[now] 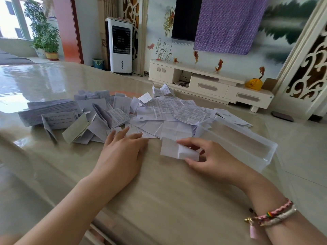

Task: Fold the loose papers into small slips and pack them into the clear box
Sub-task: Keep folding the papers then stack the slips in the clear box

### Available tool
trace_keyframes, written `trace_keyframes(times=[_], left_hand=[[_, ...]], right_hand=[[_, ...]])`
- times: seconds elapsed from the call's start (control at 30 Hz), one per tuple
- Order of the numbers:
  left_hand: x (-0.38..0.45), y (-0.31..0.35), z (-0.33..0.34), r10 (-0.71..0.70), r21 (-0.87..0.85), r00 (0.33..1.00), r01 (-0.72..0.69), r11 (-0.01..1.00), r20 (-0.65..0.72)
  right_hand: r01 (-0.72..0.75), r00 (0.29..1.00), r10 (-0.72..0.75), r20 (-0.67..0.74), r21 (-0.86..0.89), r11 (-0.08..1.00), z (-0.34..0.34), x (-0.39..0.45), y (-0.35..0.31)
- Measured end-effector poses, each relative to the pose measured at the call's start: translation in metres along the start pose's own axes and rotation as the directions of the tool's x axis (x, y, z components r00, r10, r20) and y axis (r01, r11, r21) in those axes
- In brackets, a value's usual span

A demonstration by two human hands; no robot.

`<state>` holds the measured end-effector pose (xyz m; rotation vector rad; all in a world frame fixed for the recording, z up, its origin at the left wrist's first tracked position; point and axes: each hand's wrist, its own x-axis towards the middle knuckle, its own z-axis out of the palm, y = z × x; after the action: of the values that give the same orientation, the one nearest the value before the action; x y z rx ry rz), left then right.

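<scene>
A wide pile of loose printed papers spreads across the middle of the beige table. Several folded papers lie at the pile's left. A clear plastic box stands to the right of the pile, and it looks empty. My right hand pinches a small white paper, half folded, on the table just in front of the pile. My left hand lies flat with straight fingers, its fingertips touching the pile's near edge.
The table's right edge runs just past the clear box, with tiled floor beyond. A white TV cabinet stands behind the table and a white air cooler at the back. Bare tabletop lies in front of my hands.
</scene>
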<state>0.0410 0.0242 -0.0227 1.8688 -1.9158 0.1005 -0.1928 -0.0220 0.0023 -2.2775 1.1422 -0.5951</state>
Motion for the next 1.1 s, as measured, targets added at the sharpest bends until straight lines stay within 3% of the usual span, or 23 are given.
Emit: trace_keyframes(times=[0.27, 0.4, 0.5, 0.8, 0.97, 1.1], left_hand=[[0.001, 0.017, -0.002, 0.179, -0.11, 0.98, -0.189, 0.976, -0.09], [0.008, 0.017, 0.004, 0.127, -0.307, 0.977, -0.176, 0.935, -0.173], [0.014, 0.016, 0.01, 0.078, -0.398, 0.97, -0.167, 0.902, -0.229], [0.004, 0.034, 0.004, -0.008, -0.552, 0.997, -0.036, 0.833, -0.078], [0.0, 0.032, 0.006, -0.076, -0.513, 0.994, 0.026, 0.858, -0.078], [-0.004, 0.029, 0.008, 0.023, -0.246, 0.995, -0.046, 0.968, -0.096]], right_hand=[[0.048, 0.999, -0.046, -0.022, 0.102, 0.994, -0.004, 0.0, -0.004], [0.091, 0.996, -0.09, -0.015, 0.224, 0.97, -0.008, -0.001, -0.005], [0.07, 0.995, -0.04, -0.094, 0.344, 0.936, -0.008, 0.0, -0.008], [0.015, 0.966, 0.091, -0.242, 0.401, 0.916, 0.007, 0.01, -0.014], [-0.191, 0.966, 0.235, -0.11, 0.314, 0.93, 0.01, 0.011, -0.006], [-0.254, 0.956, 0.22, -0.192, -0.173, 0.952, 0.016, 0.01, -0.006]])
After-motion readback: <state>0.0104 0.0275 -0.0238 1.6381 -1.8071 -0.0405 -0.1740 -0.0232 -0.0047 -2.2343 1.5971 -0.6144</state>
